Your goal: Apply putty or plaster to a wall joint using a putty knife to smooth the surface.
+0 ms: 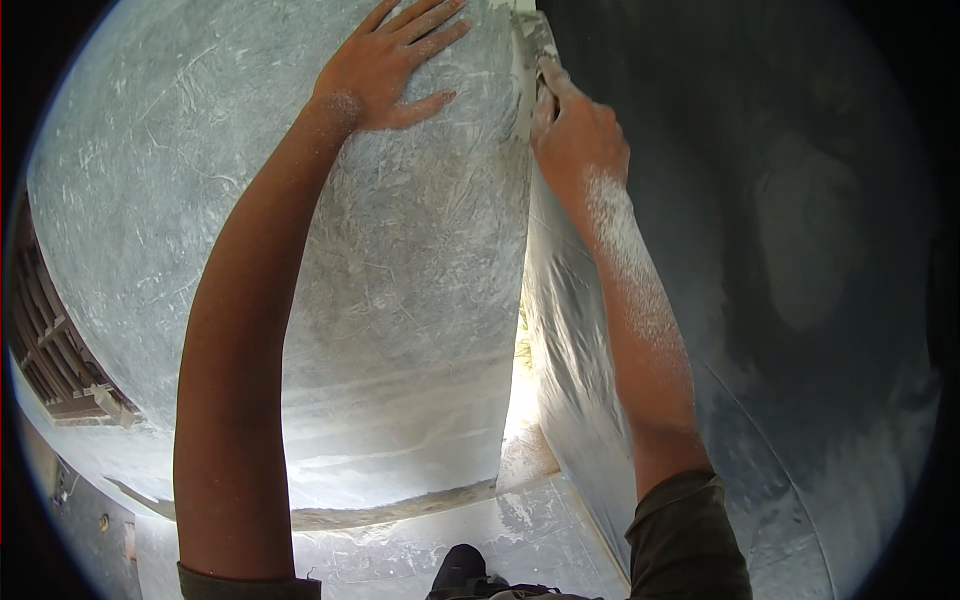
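Up along a rough, pale grey wall (400, 260), reaches with both bare arms from the lower edge of the view. Lays the left hand (382, 68) flat on the wall, fingers and thumb spread wide, near its upright edge. Grips with the right hand (583, 135) a flat tool (540, 38) smeared with plaster, thumb pointing up along it, the grip partly hidden; holds the tool at that edge, near the top. Cannot tell whether its blade touches the wall. Carries white dust thickly on the right forearm (640, 270), lightly on the left wrist. To the right of the edge: a bright gap (522, 405), a crinkled silvery sheet (575, 340) and a broad dark surface (800, 220). Far left: a barred opening (55, 340). Lowest: a dark shoe (460, 570) above pale floor (380, 560).
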Action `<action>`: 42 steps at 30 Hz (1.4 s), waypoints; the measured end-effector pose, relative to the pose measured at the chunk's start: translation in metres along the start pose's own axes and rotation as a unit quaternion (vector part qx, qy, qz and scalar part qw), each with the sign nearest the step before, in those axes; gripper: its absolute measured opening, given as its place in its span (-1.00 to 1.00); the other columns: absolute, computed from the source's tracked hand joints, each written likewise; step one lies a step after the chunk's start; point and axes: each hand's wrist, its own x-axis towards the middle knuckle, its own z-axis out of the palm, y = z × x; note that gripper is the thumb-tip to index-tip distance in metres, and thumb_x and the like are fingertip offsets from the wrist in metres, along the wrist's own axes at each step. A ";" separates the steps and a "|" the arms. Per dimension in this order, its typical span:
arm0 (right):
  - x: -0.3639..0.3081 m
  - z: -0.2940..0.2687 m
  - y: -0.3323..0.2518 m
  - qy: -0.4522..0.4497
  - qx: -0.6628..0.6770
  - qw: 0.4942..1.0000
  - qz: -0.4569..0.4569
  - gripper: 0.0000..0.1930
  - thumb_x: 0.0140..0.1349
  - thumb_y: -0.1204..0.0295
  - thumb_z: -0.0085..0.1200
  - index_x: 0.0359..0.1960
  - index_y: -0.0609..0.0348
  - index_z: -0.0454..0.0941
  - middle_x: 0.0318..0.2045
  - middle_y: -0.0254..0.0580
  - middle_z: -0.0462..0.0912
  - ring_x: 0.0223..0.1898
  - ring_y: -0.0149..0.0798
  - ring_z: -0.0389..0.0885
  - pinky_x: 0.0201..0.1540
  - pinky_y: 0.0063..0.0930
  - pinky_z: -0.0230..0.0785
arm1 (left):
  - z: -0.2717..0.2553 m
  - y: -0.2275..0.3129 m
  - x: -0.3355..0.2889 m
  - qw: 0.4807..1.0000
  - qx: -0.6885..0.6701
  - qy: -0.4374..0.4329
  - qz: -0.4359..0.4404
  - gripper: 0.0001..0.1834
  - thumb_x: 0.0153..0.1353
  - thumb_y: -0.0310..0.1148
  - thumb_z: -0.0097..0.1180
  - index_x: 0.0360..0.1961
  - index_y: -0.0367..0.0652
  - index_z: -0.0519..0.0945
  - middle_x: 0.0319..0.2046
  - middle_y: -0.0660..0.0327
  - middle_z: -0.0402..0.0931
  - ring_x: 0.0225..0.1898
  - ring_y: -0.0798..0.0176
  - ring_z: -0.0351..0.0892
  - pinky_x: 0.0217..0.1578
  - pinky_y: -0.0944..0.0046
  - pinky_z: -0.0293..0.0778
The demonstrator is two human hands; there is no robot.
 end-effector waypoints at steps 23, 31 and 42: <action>0.007 0.009 -0.013 0.009 0.020 0.999 -0.024 -0.57 0.42 0.28 -0.05 0.32 -0.26 0.47 -0.15 0.10 0.72 -0.08 0.19 0.69 0.01 0.02 0.55 | 0.041 -0.034 -0.002 0.980 -0.027 0.175 0.094 -0.08 0.18 0.11 0.16 0.44 -0.22 0.24 0.51 -0.06 0.03 0.55 -0.07 -0.06 0.50 -0.18 -0.19; 0.017 -0.004 -0.002 0.016 0.022 0.999 -0.019 -0.56 0.41 0.28 -0.04 0.31 -0.24 0.47 -0.19 0.10 0.73 -0.10 0.20 0.69 0.02 0.05 0.54 | 0.012 -0.005 0.007 1.000 -0.002 -0.004 0.005 -0.07 0.18 0.12 0.15 0.45 -0.22 0.22 0.51 -0.05 0.03 0.54 -0.07 -0.06 0.50 -0.18 -0.19; 0.012 -0.009 -0.006 0.006 0.014 1.000 -0.011 -0.56 0.41 0.28 -0.04 0.31 -0.24 0.48 -0.16 0.10 0.73 -0.09 0.18 0.70 0.03 0.03 0.54 | 0.027 -0.004 0.000 0.979 0.081 0.183 0.035 -0.28 0.25 0.14 0.11 0.38 0.07 0.42 0.38 0.11 0.35 0.39 0.14 0.34 0.46 -0.07 0.13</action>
